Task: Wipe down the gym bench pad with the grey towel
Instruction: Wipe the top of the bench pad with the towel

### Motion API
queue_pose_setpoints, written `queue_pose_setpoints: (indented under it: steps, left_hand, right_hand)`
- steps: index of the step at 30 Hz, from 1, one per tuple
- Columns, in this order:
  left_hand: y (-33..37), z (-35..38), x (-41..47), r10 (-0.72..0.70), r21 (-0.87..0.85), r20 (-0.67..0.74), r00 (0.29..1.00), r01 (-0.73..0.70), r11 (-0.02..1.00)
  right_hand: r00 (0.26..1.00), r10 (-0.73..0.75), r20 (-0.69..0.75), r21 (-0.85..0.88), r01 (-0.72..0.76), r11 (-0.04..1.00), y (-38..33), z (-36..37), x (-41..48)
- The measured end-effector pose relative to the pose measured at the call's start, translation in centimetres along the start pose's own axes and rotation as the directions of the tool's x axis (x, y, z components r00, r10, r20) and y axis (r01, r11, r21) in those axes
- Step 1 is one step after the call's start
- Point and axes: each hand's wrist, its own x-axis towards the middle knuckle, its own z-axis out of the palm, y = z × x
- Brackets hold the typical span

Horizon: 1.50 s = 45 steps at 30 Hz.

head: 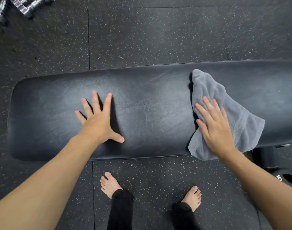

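The black gym bench pad runs across the middle of the view, from its rounded left end to beyond the right edge. The grey towel lies crumpled on the pad's right part, one corner hanging over the near edge. My right hand lies flat on the towel with fingers stretched out, pressing it onto the pad. My left hand rests flat on the bare pad left of centre, fingers spread, holding nothing.
Speckled black rubber floor tiles surround the bench. Chrome dumbbells lie at the top left corner. My bare feet stand just in front of the bench. A black part of the bench frame shows under the pad at the right.
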Motion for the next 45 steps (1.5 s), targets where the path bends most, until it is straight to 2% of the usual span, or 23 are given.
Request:
queue_pose_setpoints:
  steps: [3, 6, 9, 12, 16, 18, 20, 24, 29, 33, 37, 40, 45]
  left_hand:
    - [1.7, 0.7, 0.4, 0.130, 0.062, -0.010, 0.992, -0.129, 0.990]
    - [1.9, 1.4, 0.8, 0.140, 0.097, -0.010, 0.990, -0.138, 0.986]
    - [1.1, 1.8, 0.3, 0.176, 0.074, -0.089, 0.980, -0.169, 0.983]
    - [0.4, 1.9, -0.1, 0.228, 0.003, -0.146, 0.963, -0.230, 0.973]
    - [-0.2, 0.7, 0.7, 0.191, -0.205, -0.229, 0.955, -0.239, 0.949]
    - [-0.1, 0.0, 0.9, 0.175, -0.208, -0.315, 0.933, -0.247, 0.946]
    - [0.7, -0.4, 0.9, 0.142, -0.203, -0.331, 0.933, -0.218, 0.955]
    - [3.9, -0.3, 0.1, 0.094, -0.215, -0.315, 0.944, -0.168, 0.962]
    - [11.4, 1.2, -1.1, 0.173, -0.154, -0.340, 0.925, -0.236, 0.960]
    - [19.0, 2.8, -0.9, 0.254, -0.135, -0.229, 0.940, -0.289, 0.948]
    - [26.9, 3.9, -0.5, 0.298, -0.137, -0.036, 0.954, -0.301, 0.944]
    - [30.6, 5.2, -0.2, 0.274, -0.004, 0.111, 0.955, -0.275, 0.961]
    - [30.8, 6.7, 0.5, 0.236, 0.091, 0.112, 0.965, -0.247, 0.965]
  right_hand:
    - [1.000, 0.027, 0.000, 0.000, -0.027, 1.000, -0.4, 0.3, -1.5]
    - [0.996, 0.094, -0.010, 0.000, -0.094, 0.996, -1.9, 0.9, -1.7]
    - [0.994, 0.103, -0.031, 0.000, -0.103, 0.995, -5.2, 2.4, -1.4]
    - [0.999, 0.005, -0.040, -0.010, -0.005, 1.000, -10.0, 4.4, -0.9]
    - [0.983, -0.185, 0.002, -0.019, 0.185, 0.983, -16.8, 7.3, -0.1]
    - [0.958, -0.286, 0.020, -0.024, 0.286, 0.958, -19.1, 8.4, 0.1]
    - [0.945, -0.328, 0.012, -0.018, 0.328, 0.944, -19.5, 8.7, 0.4]
    - [0.942, -0.336, 0.002, -0.034, 0.336, 0.941, -15.9, 7.5, 0.4]
    - [0.971, -0.239, -0.028, -0.086, 0.236, 0.968, -6.7, 4.2, -0.1]
    - [0.988, -0.151, -0.042, -0.103, 0.146, 0.984, 2.0, 1.1, -1.0]
    - [0.997, -0.052, -0.053, -0.097, 0.046, 0.994, 10.2, -1.8, -2.4]
    - [0.998, 0.011, -0.061, -0.072, -0.015, 0.997, 15.7, -3.9, -3.3]
    - [0.995, 0.077, -0.066, -0.034, -0.079, 0.996, 20.1, -6.1, -3.5]
